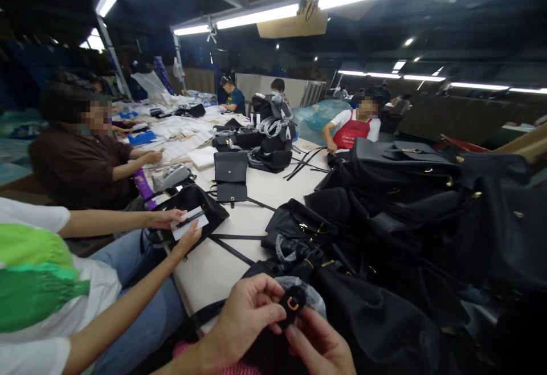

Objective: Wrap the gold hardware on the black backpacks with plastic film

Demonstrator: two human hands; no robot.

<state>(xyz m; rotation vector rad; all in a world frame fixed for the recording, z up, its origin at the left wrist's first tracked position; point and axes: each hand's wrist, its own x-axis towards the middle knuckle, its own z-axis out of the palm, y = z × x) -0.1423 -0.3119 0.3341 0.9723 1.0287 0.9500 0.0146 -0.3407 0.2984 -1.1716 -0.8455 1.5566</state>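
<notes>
Near the bottom centre, my left hand [245, 321] pinches a small black strap end with a gold-coloured buckle [293, 303] between thumb and fingers. My right hand [318, 345] grips the same piece from below and the right, its thumb against the lower edge. Clear plastic wrap [315, 295] shows just behind the buckle. Beyond and to the right, black bags [376, 301] with gold-coloured fittings lie close to my hands. Whether the strap end is joined to one of them is hidden.
A person at my left holds a white card [179, 230] with a dark strip over a black bag. A flat black bag [231, 168] lies mid-table [256, 215]. Black bags heap high at right [405, 164]. Other people sit around the table; white papers [188, 133] cover its far left.
</notes>
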